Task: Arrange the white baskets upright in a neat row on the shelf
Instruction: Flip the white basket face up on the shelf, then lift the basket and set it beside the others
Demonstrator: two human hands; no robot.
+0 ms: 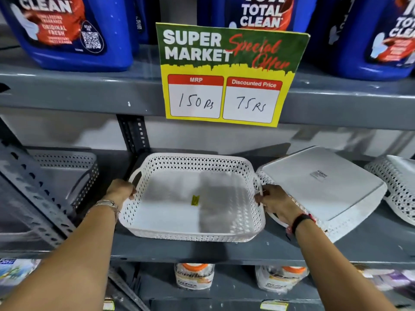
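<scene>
white basket [190,198] upright on shelf [202,250] | L hand [120,191] + R hand [272,202] grip closed on handles

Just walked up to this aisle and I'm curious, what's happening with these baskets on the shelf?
A person is tidying white baskets on a grey shelf. Both hands grip the middle basket, which sits upright: the left hand on its left side, the right hand on its right. Just to the right, another basket lies upside down and tilted, and a third past it also shows its base. A grey-looking basket sits upright to the left.
</scene>
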